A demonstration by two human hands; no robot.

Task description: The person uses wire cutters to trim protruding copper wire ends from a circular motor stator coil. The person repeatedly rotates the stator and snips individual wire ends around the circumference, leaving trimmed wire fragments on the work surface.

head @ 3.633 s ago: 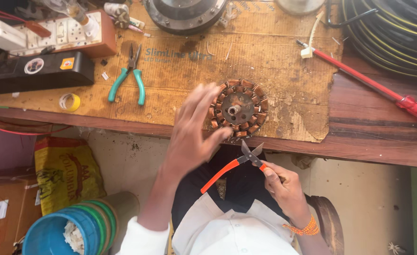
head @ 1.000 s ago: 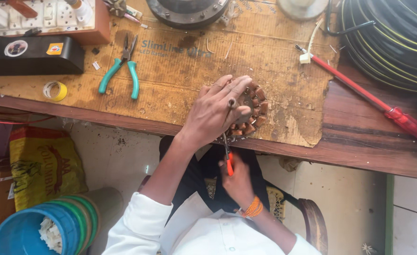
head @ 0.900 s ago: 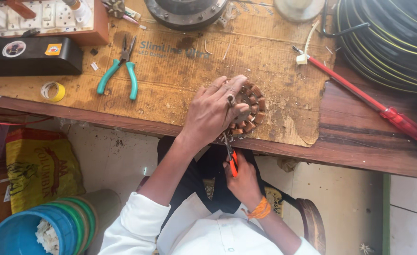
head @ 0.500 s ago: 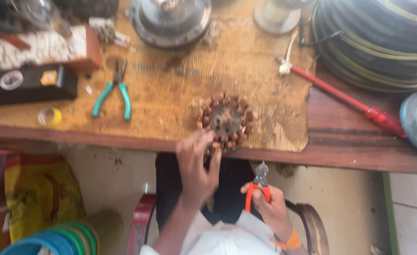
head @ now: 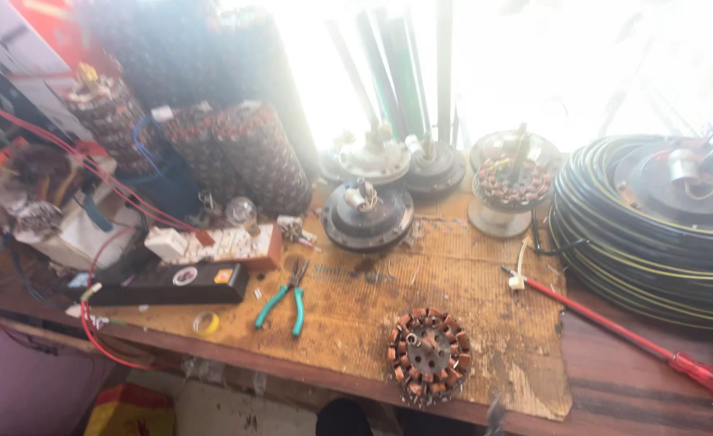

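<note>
A: Report the position of the stator.

B: The copper-wound stator (head: 429, 356) lies flat on the brown mat (head: 485, 282), at the mat's near edge, with its central bore facing up. It is round, so it has no long axis to align to.

A: State of your fingers?

B: Neither of my 2 hands is in view, so I cannot tell whether my fingers are wide, narrow or holding anything. I also cannot tell which hand is nearer to the stator.

A: What surrounds the stator?

B: 1 pair of green-handled pliers (head: 284, 297) lies to its left on the mat. 1 red-handled screwdriver (head: 631, 337) lies to its right, slanting across the wooden surface (head: 639, 396). 1 dark motor housing (head: 368, 214) sits behind it. A cable coil (head: 614, 242) sits to the far right.
</note>
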